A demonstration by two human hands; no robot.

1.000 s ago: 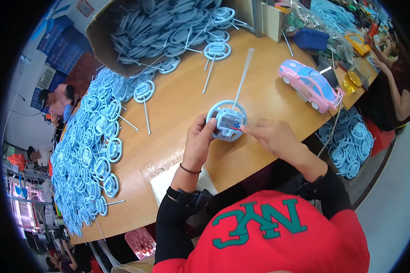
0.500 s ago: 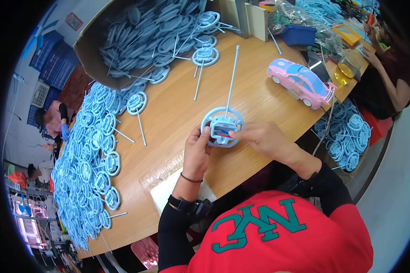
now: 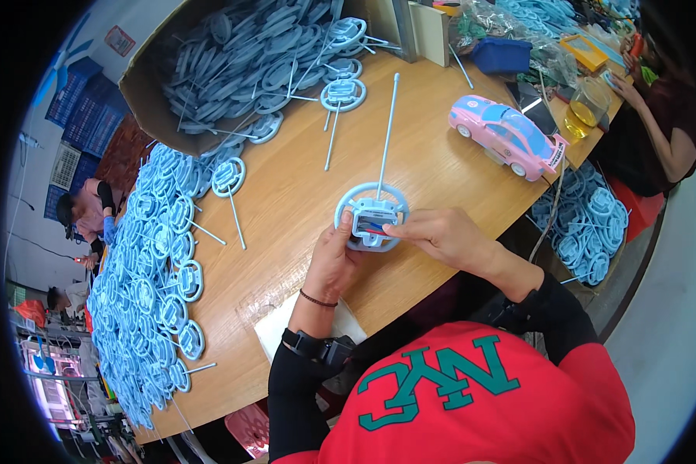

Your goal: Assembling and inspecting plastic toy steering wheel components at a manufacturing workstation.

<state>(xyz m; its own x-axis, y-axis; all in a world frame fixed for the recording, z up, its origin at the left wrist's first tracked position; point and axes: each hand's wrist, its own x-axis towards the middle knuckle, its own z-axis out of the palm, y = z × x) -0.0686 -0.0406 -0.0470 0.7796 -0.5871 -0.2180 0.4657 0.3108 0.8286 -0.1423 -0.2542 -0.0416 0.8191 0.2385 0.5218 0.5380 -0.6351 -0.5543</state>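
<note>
A light-blue steering-wheel-shaped remote control (image 3: pixel 377 243) with a long antenna rod is in my left hand (image 3: pixel 334 259), which grips its left rim with the thumb on top. Its rectangular compartment faces up, and small red and dark-blue pieces, perhaps wires, show inside. My right hand (image 3: pixel 448 236) comes in from the right, its thumb and fingertips pinched at the compartment's edge. What those fingertips hold, if anything, is too small to make out. The antenna points away from me over the wooden table (image 3: pixel 286 209).
Many more light-blue wheels (image 3: pixel 143 286) heap along the table's left side. A cardboard box (image 3: pixel 151 116) full of them lies behind. A pink toy car (image 3: pixel 506 135) stands right, near a jar of yellow liquid (image 3: pixel 580 120) and a blue bin (image 3: pixel 501 58). Co-workers sit left and right.
Both hands and the wheel have shifted slightly left. The wheel's compartment now tilts a little differently, showing more of its inside. My right fingertips stay at it.
</note>
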